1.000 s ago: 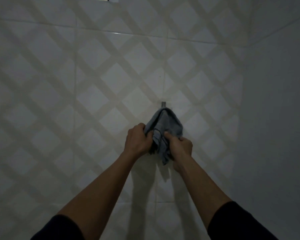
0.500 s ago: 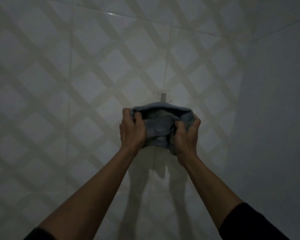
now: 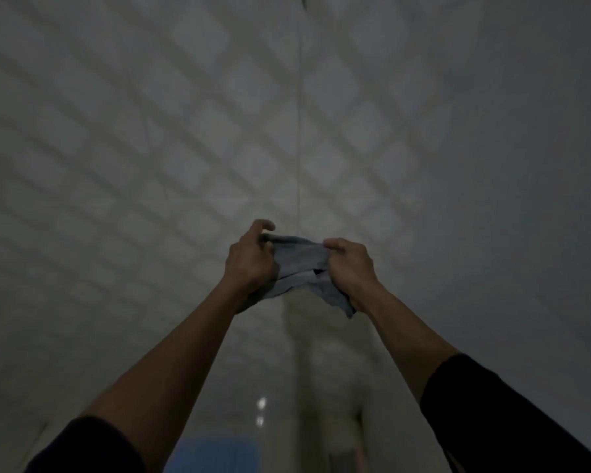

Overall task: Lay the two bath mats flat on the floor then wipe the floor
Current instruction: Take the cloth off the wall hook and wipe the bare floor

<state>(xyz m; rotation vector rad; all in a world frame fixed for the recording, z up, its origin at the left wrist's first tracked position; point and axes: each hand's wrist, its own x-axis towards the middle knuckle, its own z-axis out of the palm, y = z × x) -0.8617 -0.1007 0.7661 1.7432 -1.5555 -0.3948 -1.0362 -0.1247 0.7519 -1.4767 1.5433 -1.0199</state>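
Holding the grey-blue cloth out in front of me at arm's length, I have it stretched between both hands, so neither hand is nearer to it than the other. My left hand sits at its left end, the fingers curled round a bunched edge with the thumb and forefinger pinched near the top. Between my hands the cloth runs roughly level, its long axis lying side to side across my view, with a fold or gap showing near the middle. My right hand is clenched on the right end, knuckles up, and a loose corner hangs below that wrist. Behind it all is the tiled wall with its diamond pattern, blurred and dim.

The floor is what I have to reach, and it lies well below my hands, down toward the bottom of my view. There a blue shape shows between my forearms; it may be one of the mats, but I cannot tell in this light, nor whether it lies flat. I judge the cloth must come straight down from here before any wiping can begin.
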